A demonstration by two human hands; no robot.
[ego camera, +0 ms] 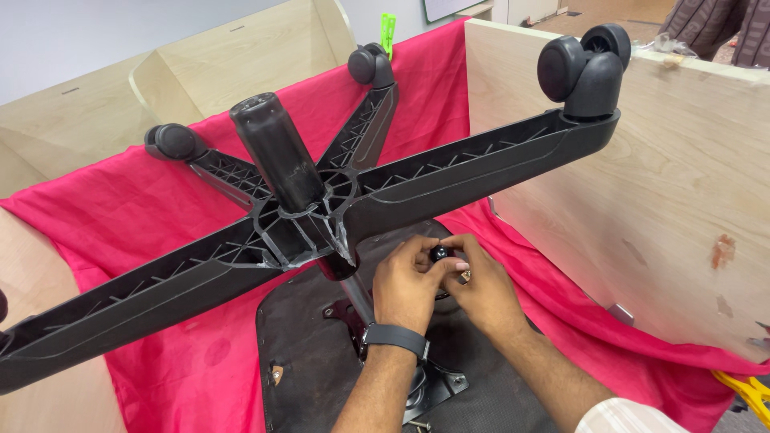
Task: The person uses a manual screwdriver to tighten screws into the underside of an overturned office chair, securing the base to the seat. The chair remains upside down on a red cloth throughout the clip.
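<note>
pinching a small black knob [439,253] between the fingertips of both hands, the left hand [405,290] and right hand [481,295] meet over the underside of an upturned office chair seat [309,353]. just above the grip looms the five-arm caster base [321,212]. judging by the pose, knob-turning is in hand; the next move likely calls for a firm twist.

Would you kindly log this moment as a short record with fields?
Setting: red cloth between plywood panels
Main thing: upturned office chair, black five-arm wheeled base uppermost
Left hand: fingers on a small black knob under the seat
Right hand: fingers on the same knob
Wrist: dark band on the left
Seat underside: dark, metal plate bolted on
</note>
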